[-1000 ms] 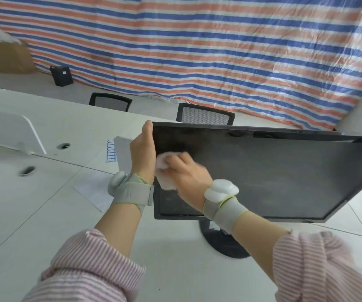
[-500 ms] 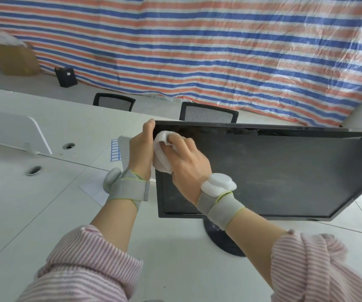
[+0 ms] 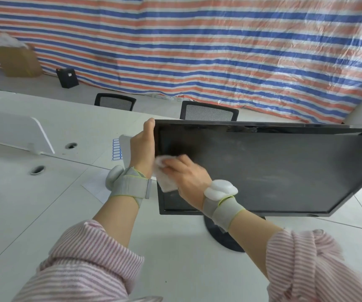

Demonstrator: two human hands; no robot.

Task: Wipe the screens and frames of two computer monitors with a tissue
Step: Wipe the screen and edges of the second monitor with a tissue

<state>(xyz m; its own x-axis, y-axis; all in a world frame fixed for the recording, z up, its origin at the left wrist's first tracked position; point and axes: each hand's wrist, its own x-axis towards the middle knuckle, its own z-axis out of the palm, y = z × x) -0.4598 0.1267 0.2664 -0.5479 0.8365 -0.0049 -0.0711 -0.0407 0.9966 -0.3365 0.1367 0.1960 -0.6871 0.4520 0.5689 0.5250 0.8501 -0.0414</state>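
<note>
A black monitor (image 3: pixel 273 168) stands on a round black base (image 3: pixel 221 236) on the white desk, its dark screen dusty and tilted toward me. My left hand (image 3: pixel 142 147) grips the monitor's left frame edge, thumb up near the top corner. My right hand (image 3: pixel 184 174) presses a crumpled white tissue (image 3: pixel 165 175) against the screen's left side, about halfway down, right beside the left frame. Both wrists wear grey bands with white pods. Only one monitor is in view.
The white desk (image 3: pixel 45 214) has two cable holes (image 3: pixel 37 170) and a white divider panel (image 3: pixel 12 131) at left. A blue-labelled sheet (image 3: pixel 116 149) lies behind my left hand. Two black mesh chairs (image 3: pixel 208 112) stand beyond the desk, before a striped tarp.
My right hand with the tissue went up to the screen's top left corner, then came back down to mid-height along the left edge. My left hand kept its grip on the frame.
</note>
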